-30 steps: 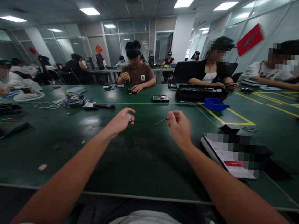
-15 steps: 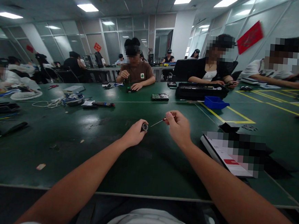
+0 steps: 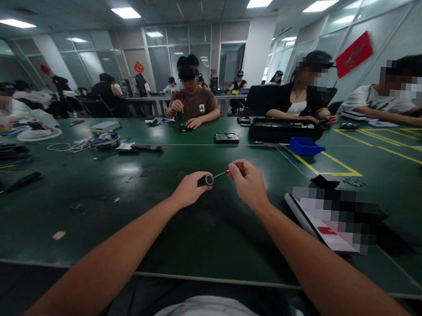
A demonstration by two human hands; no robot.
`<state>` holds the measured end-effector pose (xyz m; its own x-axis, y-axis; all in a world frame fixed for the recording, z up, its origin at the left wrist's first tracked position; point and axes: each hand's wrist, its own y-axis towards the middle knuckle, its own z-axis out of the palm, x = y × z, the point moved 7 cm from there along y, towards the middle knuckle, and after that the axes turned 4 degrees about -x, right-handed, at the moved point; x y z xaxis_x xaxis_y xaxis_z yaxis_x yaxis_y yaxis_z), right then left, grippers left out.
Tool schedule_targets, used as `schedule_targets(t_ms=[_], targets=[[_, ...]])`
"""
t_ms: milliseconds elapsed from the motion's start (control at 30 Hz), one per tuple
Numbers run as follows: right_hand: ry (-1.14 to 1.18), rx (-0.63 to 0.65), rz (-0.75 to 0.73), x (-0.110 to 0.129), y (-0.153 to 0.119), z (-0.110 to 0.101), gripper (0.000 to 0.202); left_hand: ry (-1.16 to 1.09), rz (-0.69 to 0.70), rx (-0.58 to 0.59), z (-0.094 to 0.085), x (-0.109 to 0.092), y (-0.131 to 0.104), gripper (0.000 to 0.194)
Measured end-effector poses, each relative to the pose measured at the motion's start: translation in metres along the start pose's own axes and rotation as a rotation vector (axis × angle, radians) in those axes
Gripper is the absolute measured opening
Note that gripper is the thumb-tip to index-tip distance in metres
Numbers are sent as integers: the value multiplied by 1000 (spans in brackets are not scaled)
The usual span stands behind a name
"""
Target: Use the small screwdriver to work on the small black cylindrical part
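Between the fingers of my left hand (image 3: 187, 190) is a small black cylinder (image 3: 208, 180), its round end ringed in silver and turned toward the right. My right hand (image 3: 248, 181) pinches a thin screwdriver (image 3: 221, 174) by its red part, most of the handle being hidden by the fingers. The shaft points left and down, and its tip is at or close to the rim of the cylinder. Whether they touch I cannot make out. Both hands are above the green table (image 3: 204, 245).
To the right lie a white box (image 3: 319, 220) and black pieces (image 3: 325, 181). Farther back are a blue tray (image 3: 306, 146), a circuit board (image 3: 226, 138) and a long black casing (image 3: 284, 131). A large screwdriver (image 3: 22, 180) lies left. Across the table a co-worker (image 3: 195, 101) handles small parts.
The cylinder has moved slightly right and now shows more of its side. My right hand has shifted a little left, bringing the screwdriver tip from a small gap to the cylinder's end.
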<state>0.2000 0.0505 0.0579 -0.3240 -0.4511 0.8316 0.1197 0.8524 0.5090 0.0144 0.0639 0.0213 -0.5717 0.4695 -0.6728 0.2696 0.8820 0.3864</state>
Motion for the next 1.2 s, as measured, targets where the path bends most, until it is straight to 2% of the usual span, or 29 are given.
schedule_targets(t_ms=[167,333,433,533,600,733,867,933,1033,1200], targets=[[-115,8,37,6,0,-3,33,33,43,-27,-4,1,1,38],[-79,79,13,5,-1,2,17,73,76,-25,-5,0,1,40],[-103,91,38,-2,0,3,22,76,70,-27,-4,0,1,40],[-100,47,28,-6,2,1,25,72,71,-20,-2,-3,1,39],[11,-1,54,-9,3,0,19,73,72,-26,-2,-5,2,39],[266,-57,185,-20,3,3,21,64,71,-30,-2,-8,2,39],[476,-94,481,-41,2,5,22,84,147,-13,-1,-14,2,41],[497,-134,543,-47,2,3,22,109,147,-16,-1,-14,3,40],[392,-168,381,-37,5,-3,20,128,120,-4,0,-12,4,39],[244,-129,195,-19,1,-2,22,124,109,-13,-1,-11,4,41]])
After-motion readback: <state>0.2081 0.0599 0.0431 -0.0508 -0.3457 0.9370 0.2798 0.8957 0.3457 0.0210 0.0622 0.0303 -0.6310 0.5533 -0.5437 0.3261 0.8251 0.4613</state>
